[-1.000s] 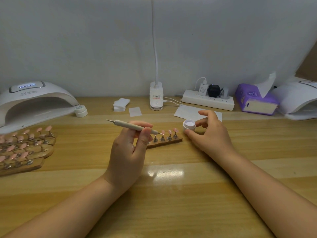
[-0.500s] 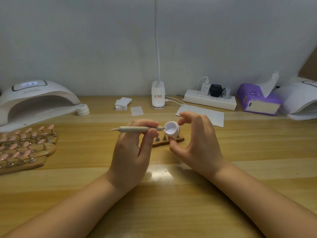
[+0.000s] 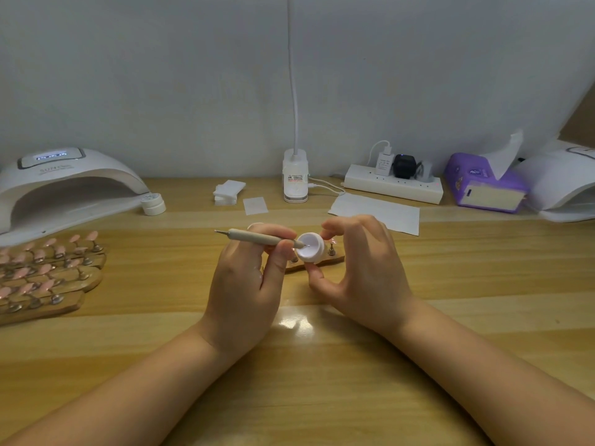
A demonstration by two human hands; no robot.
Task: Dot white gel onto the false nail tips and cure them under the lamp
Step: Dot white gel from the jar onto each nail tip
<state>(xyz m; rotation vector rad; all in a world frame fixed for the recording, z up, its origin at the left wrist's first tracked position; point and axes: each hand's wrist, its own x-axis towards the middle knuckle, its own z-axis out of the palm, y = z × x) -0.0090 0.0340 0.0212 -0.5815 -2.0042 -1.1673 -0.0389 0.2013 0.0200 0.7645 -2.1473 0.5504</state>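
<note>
My left hand [image 3: 244,284] pinches a beige dotting pen [image 3: 254,237], its metal tip dipped into a small white gel pot [image 3: 311,248]. My right hand [image 3: 360,268] holds that pot tilted toward me, thumb below and fingers above. Behind both hands a wooden holder strip [image 3: 322,263] with pink nail tips lies on the table, mostly hidden. A white curing lamp [image 3: 64,185] with a lit display stands at the far left.
Several more wooden holders of pink nail tips [image 3: 48,275] lie at the left. A white jar lid [image 3: 154,203] sits by the lamp. Cotton pads [image 3: 229,192], a desk lamp base [image 3: 295,181], a power strip [image 3: 394,185], paper [image 3: 376,212], a purple tissue pack [image 3: 483,185] and a second lamp [image 3: 563,185] line the back.
My right hand lifted the gel pot off the table and tilted it toward me. My left hand brought the pen tip from the nail tips into the pot.
</note>
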